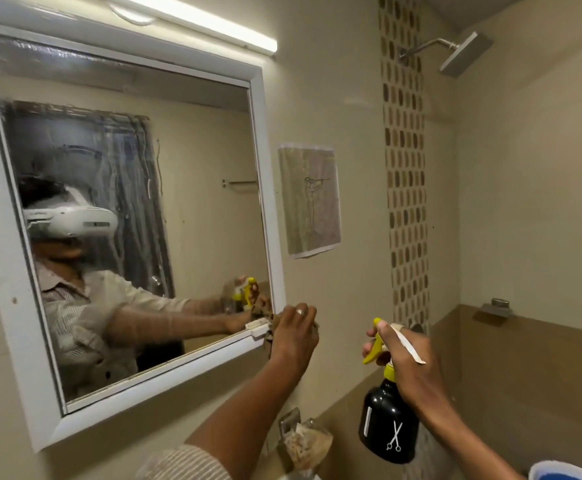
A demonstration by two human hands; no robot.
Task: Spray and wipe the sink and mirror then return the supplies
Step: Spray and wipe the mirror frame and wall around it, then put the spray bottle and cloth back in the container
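Observation:
A white-framed mirror (pixel 133 188) hangs tilted on the beige wall, its glass streaked with wet smears across the upper left. My left hand (pixel 294 332) presses a brown cloth (pixel 270 336) against the frame's lower right corner. My right hand (pixel 409 358) holds a black spray bottle (pixel 388 427) with a yellow trigger head (pixel 376 348), upright, to the right of the mirror and away from the wall. The sink is out of view.
A paper drawing (pixel 308 199) is stuck to the wall right of the mirror. A wall holder with a crumpled bag (pixel 305 441) sits below my left forearm. A shower head (pixel 462 53) juts out top right, and a blue-and-white rim (pixel 566 472) shows at the bottom right corner.

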